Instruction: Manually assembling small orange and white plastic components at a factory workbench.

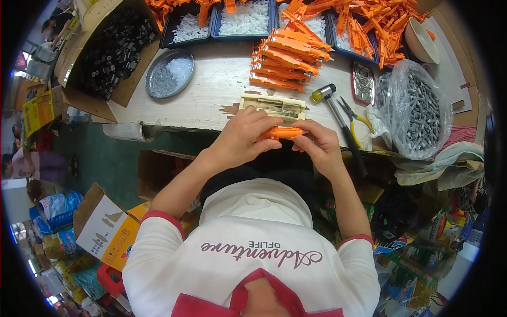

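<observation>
Between my two hands, at the table's near edge, is an orange plastic part (285,132). My left hand (248,132) pinches its left end with thumb and fingers. The right end is gripped by my right hand (318,142), thumb below and fingers above. Just beyond my fingers lies a cream-coloured rectangular fixture block (273,105) with a dark recess along its middle. A stack of similar orange parts (288,59) lies behind the block. To the right rest a hammer (338,113) with a yellowish head end and yellow-handled pliers (356,119).
Dark trays (244,21) of small white pieces and heaped orange parts line the back. A round dish (169,73) and a cardboard box of black parts (119,53) stand left. At right are a red tray of pins (363,84), a bag of grey screws (417,111) and a bowl (421,41).
</observation>
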`<state>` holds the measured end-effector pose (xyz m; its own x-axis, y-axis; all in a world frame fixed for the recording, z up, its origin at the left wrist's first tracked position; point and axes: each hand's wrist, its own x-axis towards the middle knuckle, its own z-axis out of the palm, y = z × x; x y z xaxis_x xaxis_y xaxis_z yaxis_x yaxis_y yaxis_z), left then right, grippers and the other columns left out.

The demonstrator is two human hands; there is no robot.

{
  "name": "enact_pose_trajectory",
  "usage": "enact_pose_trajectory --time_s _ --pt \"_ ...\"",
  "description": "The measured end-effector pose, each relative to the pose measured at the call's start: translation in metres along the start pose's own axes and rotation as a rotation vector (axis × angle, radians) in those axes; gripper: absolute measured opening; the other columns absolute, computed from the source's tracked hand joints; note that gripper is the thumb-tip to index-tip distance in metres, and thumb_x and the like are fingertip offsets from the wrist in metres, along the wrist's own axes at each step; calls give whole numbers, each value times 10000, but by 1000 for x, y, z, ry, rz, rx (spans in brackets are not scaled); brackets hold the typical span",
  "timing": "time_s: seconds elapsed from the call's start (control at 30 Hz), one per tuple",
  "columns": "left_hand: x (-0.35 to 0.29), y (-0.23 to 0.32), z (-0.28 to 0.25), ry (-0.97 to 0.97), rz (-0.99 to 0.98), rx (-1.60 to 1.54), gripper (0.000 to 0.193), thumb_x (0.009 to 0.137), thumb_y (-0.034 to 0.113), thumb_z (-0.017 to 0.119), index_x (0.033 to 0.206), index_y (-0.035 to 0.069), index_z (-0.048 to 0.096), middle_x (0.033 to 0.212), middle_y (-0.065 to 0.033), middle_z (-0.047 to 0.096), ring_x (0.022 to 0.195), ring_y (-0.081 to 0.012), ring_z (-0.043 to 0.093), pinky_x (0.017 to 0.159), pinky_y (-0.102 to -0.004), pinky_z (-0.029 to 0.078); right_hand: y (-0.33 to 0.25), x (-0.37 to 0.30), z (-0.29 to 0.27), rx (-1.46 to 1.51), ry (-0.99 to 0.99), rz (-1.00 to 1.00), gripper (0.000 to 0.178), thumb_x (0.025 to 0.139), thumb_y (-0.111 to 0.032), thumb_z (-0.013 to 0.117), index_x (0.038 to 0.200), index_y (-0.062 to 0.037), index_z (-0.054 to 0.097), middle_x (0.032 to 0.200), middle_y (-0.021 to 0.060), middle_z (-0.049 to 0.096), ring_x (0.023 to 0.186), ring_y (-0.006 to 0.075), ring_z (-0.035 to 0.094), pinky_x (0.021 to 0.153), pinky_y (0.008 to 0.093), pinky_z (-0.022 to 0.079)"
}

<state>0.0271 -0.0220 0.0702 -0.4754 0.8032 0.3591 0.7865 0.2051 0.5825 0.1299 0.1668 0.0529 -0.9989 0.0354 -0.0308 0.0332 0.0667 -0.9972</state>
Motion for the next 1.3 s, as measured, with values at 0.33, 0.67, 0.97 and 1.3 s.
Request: enact_pose_trajectory --time_s 0.33,0.67,0.97,1.3 --pt "-3 6 14 92 53 -136 237 732 91 682 942 11 605 817 -103 577 717 -271 565 622 -326 453 -4 -3 10 -439 110 -356 209 798 -4 630 998 19 575 884 121 592 706 175 603 638 247 489" --pt "-4 14 22 153 178 165 183 654 57 646 829 42 596 716 -63 529 604 -241 516 512 -332 401 11 -3 18 -449 229 -492 166 720 -10 687 848 -12 581 683 116 554 563 257 550 502 301 431" --pt "-3 10 19 121 164 117 178 675 62 653 843 33 604 723 -75 542 614 -245 529 521 -332 412 10 -1 12 -485 204 -576 184 713 -32 704 859 -14 592 688 113 559 578 254 553 515 299 438" --pt "-4 6 13 138 130 11 195 683 77 691 853 29 609 739 -91 568 647 -254 555 549 -332 434 3 -4 5 -456 59 -361 251 701 -34 730 903 2 586 817 97 592 663 179 558 582 255 452"
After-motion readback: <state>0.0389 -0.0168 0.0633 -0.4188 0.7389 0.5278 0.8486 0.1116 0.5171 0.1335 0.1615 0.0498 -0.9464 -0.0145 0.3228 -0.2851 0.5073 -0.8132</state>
